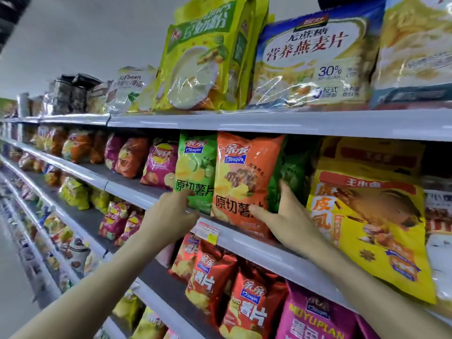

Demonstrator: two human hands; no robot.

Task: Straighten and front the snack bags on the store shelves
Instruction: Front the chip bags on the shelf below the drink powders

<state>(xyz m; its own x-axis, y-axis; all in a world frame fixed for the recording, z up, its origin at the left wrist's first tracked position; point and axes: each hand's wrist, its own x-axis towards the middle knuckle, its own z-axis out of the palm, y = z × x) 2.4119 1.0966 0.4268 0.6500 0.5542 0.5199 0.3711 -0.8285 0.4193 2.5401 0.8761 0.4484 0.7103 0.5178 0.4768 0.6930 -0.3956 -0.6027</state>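
Nearest the camera, both forearms reach up to the middle shelf (269, 252).

Right hand (287, 216): grips the orange bag (244, 177) at its lower right corner, thumb flat on the front, fingers running up behind the right edge.

Left hand (175, 210): fingers curled against the lower front of the green bag (195, 165). Whether they pinch it or only touch cannot be told.

The orange bag stands on end, long axis near upright, touching the green bag on its left. Its foot hangs forward over the shelf lip, beside the price tag (208, 231). It lies between the hands, the right one nearer.

Judgement: fronting calls for the foot to be set back square on the lip. A dark green bag (293, 172) sits behind.
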